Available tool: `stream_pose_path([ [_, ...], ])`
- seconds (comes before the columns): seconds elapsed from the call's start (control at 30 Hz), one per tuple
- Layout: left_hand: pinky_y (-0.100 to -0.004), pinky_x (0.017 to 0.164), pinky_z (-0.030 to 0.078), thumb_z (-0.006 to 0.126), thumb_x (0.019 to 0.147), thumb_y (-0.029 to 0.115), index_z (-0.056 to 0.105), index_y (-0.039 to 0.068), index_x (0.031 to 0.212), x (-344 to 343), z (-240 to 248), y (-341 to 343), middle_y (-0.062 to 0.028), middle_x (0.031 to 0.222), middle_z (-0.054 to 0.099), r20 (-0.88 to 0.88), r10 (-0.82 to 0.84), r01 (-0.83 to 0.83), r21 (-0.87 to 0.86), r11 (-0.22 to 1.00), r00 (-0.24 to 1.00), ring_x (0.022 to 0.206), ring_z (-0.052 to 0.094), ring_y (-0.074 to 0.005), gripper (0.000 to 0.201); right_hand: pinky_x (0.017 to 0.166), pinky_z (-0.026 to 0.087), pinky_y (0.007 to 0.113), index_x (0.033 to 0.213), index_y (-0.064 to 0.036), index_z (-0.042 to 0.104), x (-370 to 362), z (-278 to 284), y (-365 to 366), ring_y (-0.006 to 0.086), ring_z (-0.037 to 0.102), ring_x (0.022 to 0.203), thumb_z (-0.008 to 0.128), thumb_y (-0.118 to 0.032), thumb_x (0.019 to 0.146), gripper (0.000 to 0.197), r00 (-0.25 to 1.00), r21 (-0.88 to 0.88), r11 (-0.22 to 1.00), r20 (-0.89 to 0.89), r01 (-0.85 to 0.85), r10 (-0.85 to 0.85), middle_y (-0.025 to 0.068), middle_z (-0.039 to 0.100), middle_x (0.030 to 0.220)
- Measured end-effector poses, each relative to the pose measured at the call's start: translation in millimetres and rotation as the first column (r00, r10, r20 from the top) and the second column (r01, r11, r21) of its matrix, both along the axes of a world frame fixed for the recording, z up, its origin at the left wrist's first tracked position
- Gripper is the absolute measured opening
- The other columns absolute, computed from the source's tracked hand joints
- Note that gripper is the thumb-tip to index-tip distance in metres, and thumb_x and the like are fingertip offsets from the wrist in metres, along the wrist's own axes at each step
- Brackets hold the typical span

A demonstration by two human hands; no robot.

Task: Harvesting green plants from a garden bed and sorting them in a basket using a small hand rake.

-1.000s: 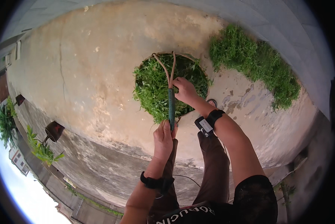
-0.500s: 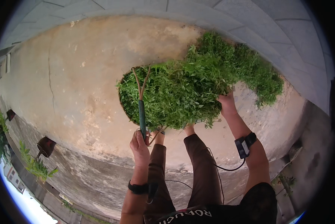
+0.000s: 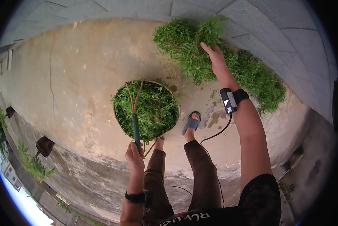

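Observation:
My left hand (image 3: 135, 157) is closed around the green-wrapped grip of a forked handle (image 3: 135, 128). That handle belongs to a round basket (image 3: 180, 108) standing on the ground before my feet, full of leafy green stems (image 3: 152, 109). Farther off to the right, my right hand (image 3: 216, 59) reaches out over a long heap of the same greens (image 3: 182, 43). Its thumb and fingers are apart and it touches the stems, with no grip showing; some fingertips are hidden among the leaves.
A grey block wall (image 3: 259, 22) runs behind the heap. My sandaled foot (image 3: 192, 123) stands right of the basket on stained concrete (image 3: 89, 75). At the left, a dark pot (image 3: 45, 146) and a leafy plant (image 3: 35, 165) stand beyond the ledge. A cable (image 3: 216, 135) hangs from my right wrist device.
My right hand has moved away from me toward the wall. A large mass of greens has shifted from the basket onto the heap, uncovering the rim. The basket sits slightly nearer and farther left.

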State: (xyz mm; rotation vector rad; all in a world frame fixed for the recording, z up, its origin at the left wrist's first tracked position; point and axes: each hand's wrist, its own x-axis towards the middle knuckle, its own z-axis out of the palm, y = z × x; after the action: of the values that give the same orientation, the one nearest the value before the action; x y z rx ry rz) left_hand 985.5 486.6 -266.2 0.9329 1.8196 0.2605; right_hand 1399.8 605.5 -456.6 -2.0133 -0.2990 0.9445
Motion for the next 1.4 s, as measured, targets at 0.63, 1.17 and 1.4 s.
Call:
stream_pose_path([
  [0.63,-0.0246,0.039,0.031,0.035,0.098,0.032,0.057,0.001,0.079,0.1,-12.9,-22.6,-0.0018,0.052,0.045,0.017,-0.030,0.030,0.010,1.000,0.999,0.041,0.038,-0.0076,0.043,0.082,0.047,0.036,0.120,-0.0020,0.051,3.8,-42.5,-31.9,0.0288,0.060,0.092,0.061,-0.016,0.083,0.041,0.473,-0.569,0.811,0.683,-0.134,0.557,0.0162,0.061,0.105],
  [1.17,-0.0245,0.044,0.033,0.030,0.099,0.031,0.055,0.002,0.078,42.5,129.1,-20.4,-0.0008,0.052,0.045,0.185,-0.178,0.206,-0.140,0.969,0.966,0.046,0.041,-0.0081,0.043,0.080,0.040,0.061,0.141,-0.0152,0.025,-298.1,62.6,-130.8,0.0429,0.037,0.120,0.078,-0.051,0.059,0.104,0.299,-0.514,0.353,0.188,-0.781,0.936,0.0234,0.024,0.139],
  [1.4,-0.0237,0.045,0.031,0.032,0.099,0.027,0.057,0.000,0.084,44.3,172.7,-26.1,-0.0007,0.054,0.044,0.275,-0.271,0.313,-0.126,0.941,0.923,0.047,0.039,-0.0074,0.040,0.084,0.045,0.046,0.121,-0.0162,0.047,-264.4,113.8,-179.4,0.0329,0.047,0.107,0.073,-0.012,0.061,0.066,0.501,-0.433,0.576,0.284,-0.693,0.817,0.0116,0.046,0.118],
])
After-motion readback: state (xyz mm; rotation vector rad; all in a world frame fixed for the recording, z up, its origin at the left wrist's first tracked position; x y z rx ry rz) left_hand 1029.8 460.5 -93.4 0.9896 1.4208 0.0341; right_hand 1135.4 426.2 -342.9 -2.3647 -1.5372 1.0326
